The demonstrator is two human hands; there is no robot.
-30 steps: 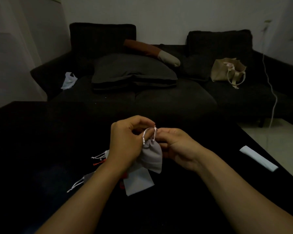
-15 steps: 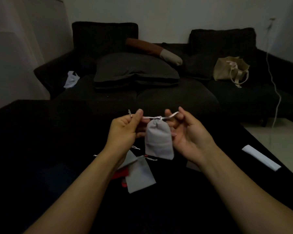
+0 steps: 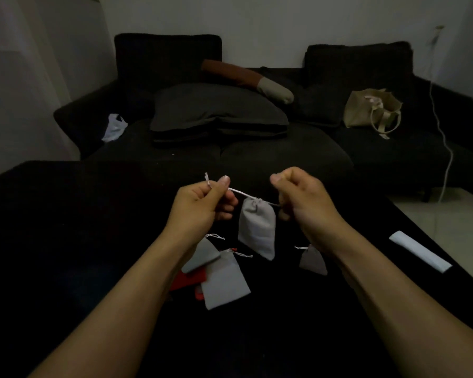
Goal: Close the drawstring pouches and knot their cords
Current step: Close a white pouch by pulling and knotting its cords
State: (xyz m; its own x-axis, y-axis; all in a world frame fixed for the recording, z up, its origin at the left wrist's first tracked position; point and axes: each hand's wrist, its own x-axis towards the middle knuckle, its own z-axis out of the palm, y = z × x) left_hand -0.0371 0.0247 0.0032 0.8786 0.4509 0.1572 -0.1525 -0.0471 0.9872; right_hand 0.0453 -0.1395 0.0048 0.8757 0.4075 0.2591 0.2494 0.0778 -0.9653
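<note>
Hanging between the 2 hands above the dark table (image 3: 66,241), the grey pouch (image 3: 257,227) is dangling cinched while left hand (image 3: 200,205) and right hand (image 3: 303,203) are pinching its cord (image 3: 238,192), running sideways.

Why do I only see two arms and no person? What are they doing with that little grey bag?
The camera sits on the person's head and looks forward and down, so you see only their arms, as if through their eyes. There is no machine here, just two bare hands.

The left hand and the right hand each pinch one end of a white cord and pull apart. A small grey pouch hangs from the cord between them, its top gathered shut.

Below, on the black table, lie more grey pouches: a flat pouch, one partly under the left arm, and one by the right arm. Something red peeks out beneath them, and a white strip lies to the right. Behind is a dark sofa.
</note>
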